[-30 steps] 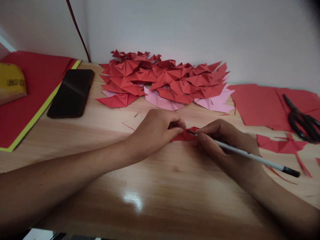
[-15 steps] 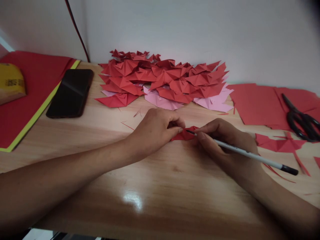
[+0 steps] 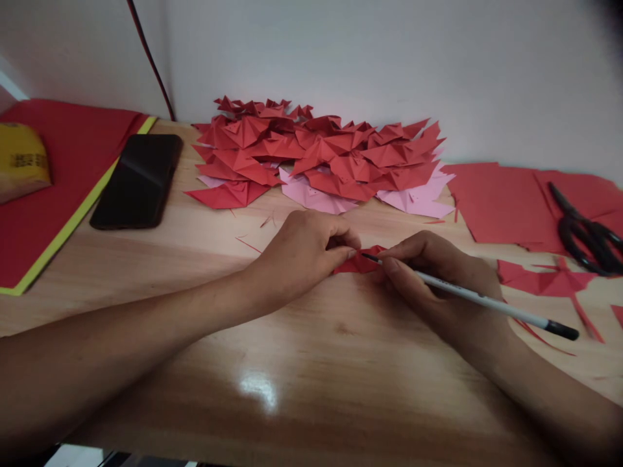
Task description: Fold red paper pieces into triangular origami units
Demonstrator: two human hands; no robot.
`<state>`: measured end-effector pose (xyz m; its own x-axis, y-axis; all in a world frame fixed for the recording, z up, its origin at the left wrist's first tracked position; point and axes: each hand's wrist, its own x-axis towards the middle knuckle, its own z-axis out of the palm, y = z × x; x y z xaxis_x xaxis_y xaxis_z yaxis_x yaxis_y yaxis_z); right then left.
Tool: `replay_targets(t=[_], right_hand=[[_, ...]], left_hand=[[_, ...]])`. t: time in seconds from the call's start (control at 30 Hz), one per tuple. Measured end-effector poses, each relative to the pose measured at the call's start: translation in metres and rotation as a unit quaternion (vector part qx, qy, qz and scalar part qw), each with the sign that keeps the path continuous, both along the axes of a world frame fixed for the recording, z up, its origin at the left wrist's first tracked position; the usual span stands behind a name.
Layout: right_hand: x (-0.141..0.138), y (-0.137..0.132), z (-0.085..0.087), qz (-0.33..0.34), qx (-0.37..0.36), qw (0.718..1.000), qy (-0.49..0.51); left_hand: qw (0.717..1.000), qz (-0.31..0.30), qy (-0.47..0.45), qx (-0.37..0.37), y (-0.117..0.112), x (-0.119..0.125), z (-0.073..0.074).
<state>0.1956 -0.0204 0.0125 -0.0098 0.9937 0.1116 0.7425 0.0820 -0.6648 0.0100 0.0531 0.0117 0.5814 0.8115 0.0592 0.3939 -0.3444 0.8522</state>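
Observation:
A small folded red paper piece [image 3: 361,263] lies on the wooden table between my hands. My left hand [image 3: 311,250] pinches its left end, thumb and forefinger closed on it. In my right hand [image 3: 433,266] is a pen [image 3: 477,297] with a white barrel and a black end, slanting down to the left. Its dark tip rests on or just above the paper. The right fingers cover the paper's right end. Beyond my hands, a heap of folded red paper shapes [image 3: 321,146] lies with a few pink ones [image 3: 314,194] at its front, some bearing small drawn marks.
Black-handled scissors [image 3: 588,237] lie on red paper sheets [image 3: 501,201] at the right, with a cut red piece [image 3: 545,279] and strips nearby. A black phone [image 3: 139,181] lies at left, partly beside red and yellow sheets [image 3: 63,175] and a yellow packet [image 3: 22,162].
The pen's black end has shifted very slightly to the left, its tip staying at the folded paper. My left hand keeps its place.

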Motion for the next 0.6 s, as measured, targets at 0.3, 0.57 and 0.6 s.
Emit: replay_targets(t=[0.3, 0.57, 0.6], right_hand=[[-0.0025, 0.0002, 0.0015, -0.001, 0.009, 1.0, -0.001], [0.0021, -0.0004, -0.0006, -0.012, 0.003, 1.0, 0.025], [0.0031, -0.0004, -0.001, -0.016, 0.005, 0.999, 0.029]], left_hand=[[1.0, -0.002, -0.001, 0.006, 0.0007, -0.0005, -0.0007], [1.0, -0.005, 0.005, 0.009, 0.0015, -0.0009, -0.0001], [1.0, -0.004, 0.007, 0.007, 0.0014, -0.0009, 0.0003]])
